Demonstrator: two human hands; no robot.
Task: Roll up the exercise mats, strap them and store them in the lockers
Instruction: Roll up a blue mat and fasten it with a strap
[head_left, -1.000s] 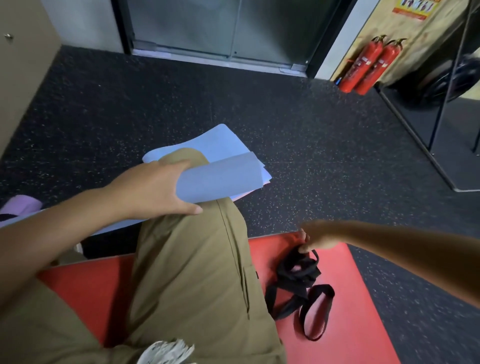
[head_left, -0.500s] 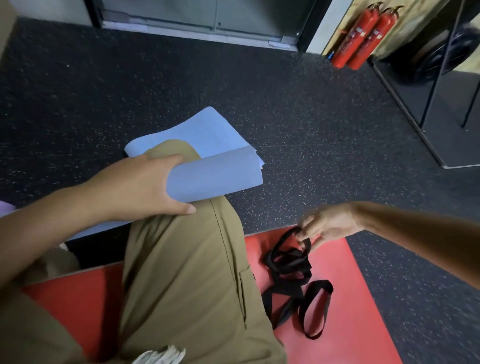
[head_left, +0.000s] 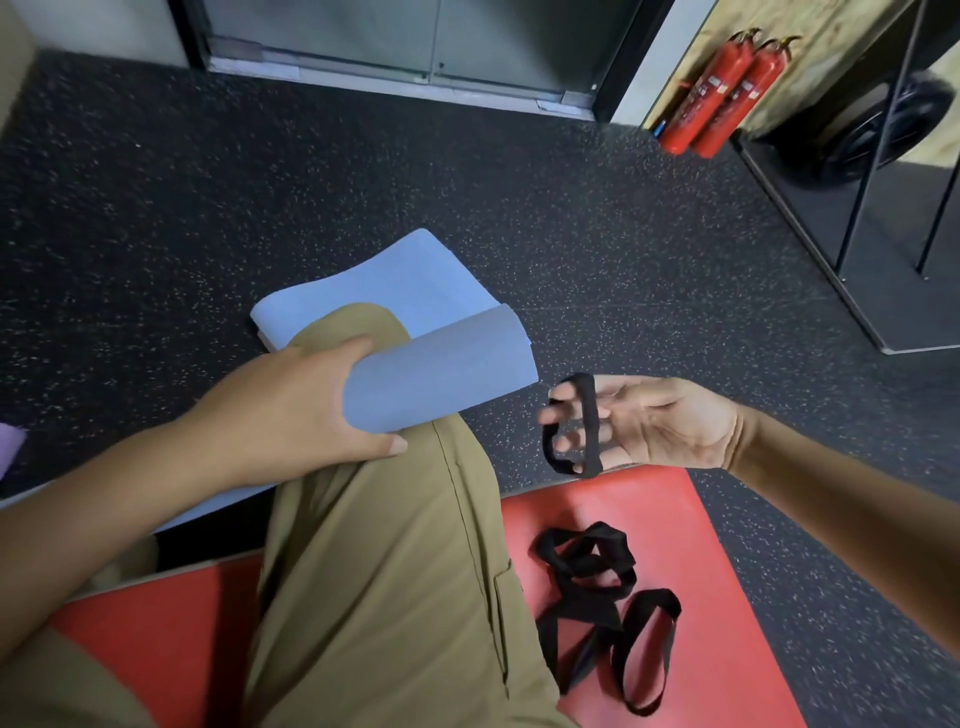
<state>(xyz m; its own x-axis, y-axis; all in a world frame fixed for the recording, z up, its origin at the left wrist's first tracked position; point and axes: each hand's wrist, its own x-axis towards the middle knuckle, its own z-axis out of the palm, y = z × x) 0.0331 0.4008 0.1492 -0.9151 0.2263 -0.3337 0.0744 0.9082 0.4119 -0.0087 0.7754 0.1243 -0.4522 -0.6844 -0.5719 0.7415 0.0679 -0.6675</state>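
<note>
So your left hand (head_left: 291, 415) grips the rolled blue mat (head_left: 441, 374) over your knee, your right hand (head_left: 644, 421) has a black strap loop (head_left: 576, 426) over its fingers; strapping, the red mat (head_left: 675, 525) and storing remain

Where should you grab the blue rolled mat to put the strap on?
Probably around the roll's middle, from above, as the left hand does: that leaves the blue mat's open end free, so the right hand can slide the black strap loop on.
</note>
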